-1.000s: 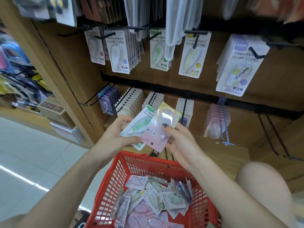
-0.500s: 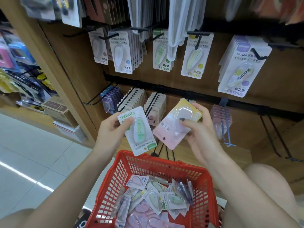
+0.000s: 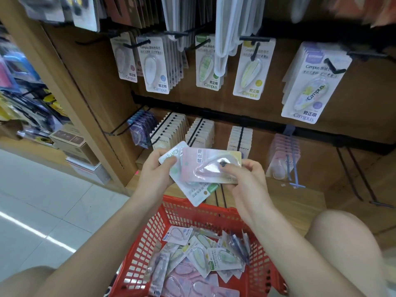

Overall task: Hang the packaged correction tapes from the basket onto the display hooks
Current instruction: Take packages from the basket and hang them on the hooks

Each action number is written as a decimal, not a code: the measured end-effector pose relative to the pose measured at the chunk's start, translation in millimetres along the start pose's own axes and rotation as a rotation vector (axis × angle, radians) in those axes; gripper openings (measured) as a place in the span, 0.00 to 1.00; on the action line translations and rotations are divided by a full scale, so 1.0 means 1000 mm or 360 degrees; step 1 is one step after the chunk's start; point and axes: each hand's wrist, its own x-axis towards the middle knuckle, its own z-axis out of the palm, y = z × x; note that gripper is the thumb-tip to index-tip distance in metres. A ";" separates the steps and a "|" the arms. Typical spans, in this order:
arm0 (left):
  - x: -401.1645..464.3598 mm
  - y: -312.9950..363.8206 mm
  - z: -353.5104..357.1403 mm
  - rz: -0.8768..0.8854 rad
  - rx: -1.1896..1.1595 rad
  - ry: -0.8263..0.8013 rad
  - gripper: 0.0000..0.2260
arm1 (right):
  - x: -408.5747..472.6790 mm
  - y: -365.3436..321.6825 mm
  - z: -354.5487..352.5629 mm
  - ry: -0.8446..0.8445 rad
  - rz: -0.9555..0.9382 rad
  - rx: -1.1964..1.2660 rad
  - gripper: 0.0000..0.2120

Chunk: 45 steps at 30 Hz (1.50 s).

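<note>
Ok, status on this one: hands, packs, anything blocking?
Left hand holds green pack. Right hand holds pink pack over it. Nothing blocking the hooks.

We face a wooden display wall (image 3: 246, 108) crossed by black rails (image 3: 214, 116), with a slanted wooden upright (image 3: 70, 91) marking its left edge. Left of it we see pale floor tiles (image 3: 42, 202) carrying a bright streak of reflected light (image 3: 27, 228), cardboard boxes (image 3: 72, 144) stacked on a low ledge, and a blurred neighbouring rack (image 3: 19, 86) behind
</note>
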 end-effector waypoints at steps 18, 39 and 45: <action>0.015 0.005 -0.029 0.0050 0.0110 -0.0102 0.25 | 0.004 -0.010 -0.022 -0.0317 0.0023 -0.0508 0.18; 0.018 0.085 0.018 0.0533 -0.0102 -0.0326 0.14 | 0.003 0.035 -0.135 0.0264 0.0143 -0.0576 0.10; 0.021 0.090 0.036 0.0541 -0.0103 -0.0245 0.17 | 0.017 0.035 -0.145 0.0447 0.0148 -0.0356 0.07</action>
